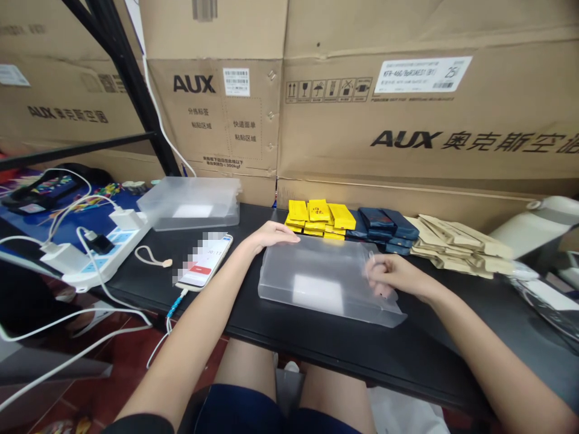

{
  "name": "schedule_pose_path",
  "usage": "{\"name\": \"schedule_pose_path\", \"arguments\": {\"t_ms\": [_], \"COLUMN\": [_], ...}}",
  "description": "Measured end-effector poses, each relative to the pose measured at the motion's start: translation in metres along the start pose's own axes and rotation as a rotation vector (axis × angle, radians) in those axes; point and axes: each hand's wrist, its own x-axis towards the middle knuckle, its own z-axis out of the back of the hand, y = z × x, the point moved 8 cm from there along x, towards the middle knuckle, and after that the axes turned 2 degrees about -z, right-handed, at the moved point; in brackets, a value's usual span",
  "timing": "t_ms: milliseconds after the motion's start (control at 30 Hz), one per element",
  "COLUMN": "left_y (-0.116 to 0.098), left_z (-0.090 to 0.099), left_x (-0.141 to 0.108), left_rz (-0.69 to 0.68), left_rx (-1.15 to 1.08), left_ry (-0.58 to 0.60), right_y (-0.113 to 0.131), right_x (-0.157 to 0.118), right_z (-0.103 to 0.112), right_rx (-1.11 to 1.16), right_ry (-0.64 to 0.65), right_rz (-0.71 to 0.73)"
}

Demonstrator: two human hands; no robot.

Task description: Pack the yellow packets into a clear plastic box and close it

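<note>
A translucent plastic case lies flat on the black table in front of me, and a white rectangle shows through its side. My left hand rests at its far left corner, the fingers stretched out together along the edge. At the right end, my right hand has its fingers curled round the case's loose end flap; some fingertips show blurred through the plastic. Just behind the case are stacked yellow packets, dark blue packets and beige paper packets.
A second translucent case lies at the back left. Nearer me are a charging phone, a cord loop and a white power strip with trailing cables. A white bottle lies at right. Large cardboard boxes wall off the back.
</note>
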Motion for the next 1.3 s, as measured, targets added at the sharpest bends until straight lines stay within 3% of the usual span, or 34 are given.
{"name": "schedule_pose_path", "arguments": {"t_ms": [267, 367, 433, 633, 833, 1100, 1300], "left_y": [0.000, -0.001, -0.003, -0.002, -0.003, -0.001, -0.002], "left_z": [-0.001, -0.001, -0.001, -0.004, -0.007, -0.010, -0.012], "left_x": [0.000, -0.002, -0.002, -0.001, -0.001, -0.003, -0.003], "left_rz": [-0.003, -0.005, -0.013, -0.016, -0.046, -0.031, -0.022], "left_rx": [0.000, 0.002, 0.001, 0.026, 0.073, 0.061, 0.058], "left_ry": [0.003, 0.004, 0.007, 0.088, 0.161, 0.213, 0.187], "right_y": [0.008, 0.009, 0.009, 0.003, -0.001, 0.007, 0.007], "right_x": [-0.008, -0.009, -0.007, 0.008, 0.016, 0.012, 0.011], "right_z": [-0.023, -0.024, -0.021, 0.001, 0.003, -0.006, -0.009], "right_rx": [0.198, 0.222, 0.222, 0.278, 0.321, 0.293, 0.331], "right_ry": [0.307, 0.366, 0.334, 0.045, -0.062, 0.044, 0.097], "right_rz": [-0.004, 0.025, 0.037, 0.073, 0.114, 0.145, 0.162]}}
